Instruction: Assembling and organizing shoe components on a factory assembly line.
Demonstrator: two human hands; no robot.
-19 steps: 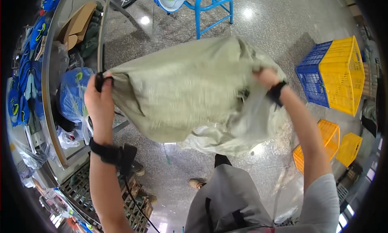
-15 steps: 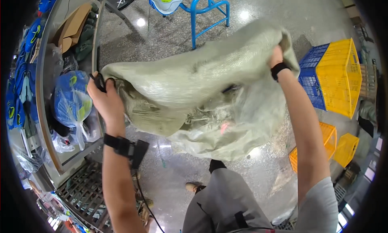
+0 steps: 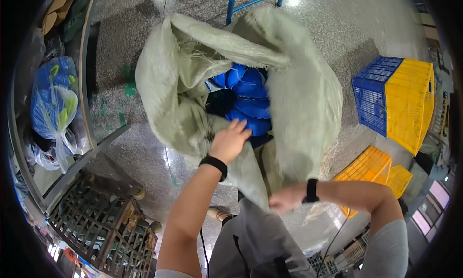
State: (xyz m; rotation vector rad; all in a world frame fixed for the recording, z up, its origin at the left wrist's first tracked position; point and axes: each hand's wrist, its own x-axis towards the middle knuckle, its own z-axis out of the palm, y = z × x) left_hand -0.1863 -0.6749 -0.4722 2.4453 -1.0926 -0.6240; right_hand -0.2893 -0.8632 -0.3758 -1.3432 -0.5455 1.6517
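Observation:
A large pale green woven sack [image 3: 304, 99] stands on the floor before me with its mouth gaping upward. Down inside it lie several shiny blue pieces [image 3: 248, 87], whose exact kind I cannot make out. My left hand [image 3: 230, 142] rests over the near left rim of the sack, its fingers stretched toward the blue pieces; the thumb is hidden. Close to my legs, my right hand [image 3: 288, 199] is closed on the near edge of the sack, slightly blurred.
Blue and yellow plastic crates [image 3: 402, 102] stand on the right, with orange ones [image 3: 365, 171] nearer. On the left, a metal-framed rack [image 3: 86, 70] holds a clear bag of blue items [image 3: 54, 102]. A slatted crate [image 3: 91, 225] sits lower left; blue stool legs [image 3: 255, 5] are beyond the sack.
The sack's mouth has turned upward and spread, showing the blue pieces. My left hand has moved right onto the near rim; my right hand has come down toward my legs.

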